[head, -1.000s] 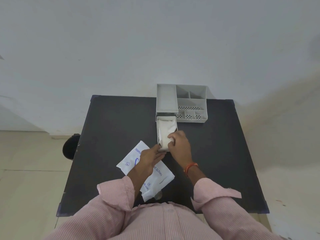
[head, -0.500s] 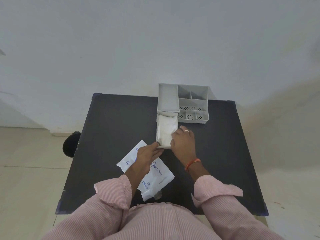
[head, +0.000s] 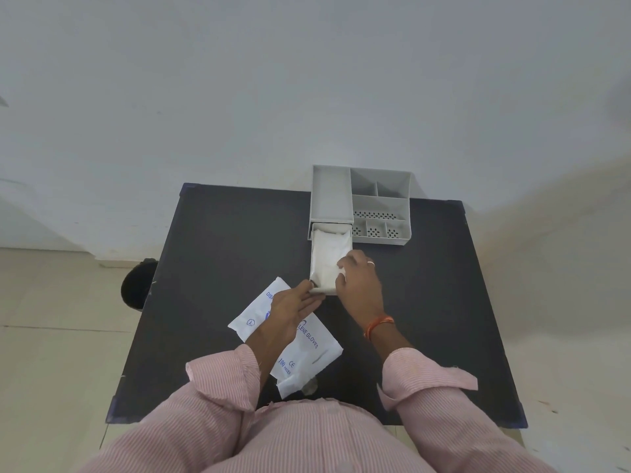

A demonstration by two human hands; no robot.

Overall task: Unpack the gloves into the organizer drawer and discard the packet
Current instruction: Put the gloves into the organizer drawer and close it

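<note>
A grey organizer (head: 380, 203) stands at the table's far edge, its drawer (head: 316, 230) pulled out toward me. A white stack of gloves (head: 329, 257) fills the drawer. My right hand (head: 360, 285) rests on the near right part of the stack, fingers pressing down on it. My left hand (head: 293, 307) touches the drawer's near left corner with its fingertips, fingers extended. The flat white glove packet (head: 307, 349) with blue print lies on the table under my left wrist.
The black table (head: 222, 250) stands against a white wall. A dark round bin (head: 136, 285) sits on the floor at the table's left side. The organizer's right half has several open compartments.
My right hand has slid from the drawer's near end to the right side of the glove stack. The drawer has gone a little way in. My left hand stays at the near corner.
</note>
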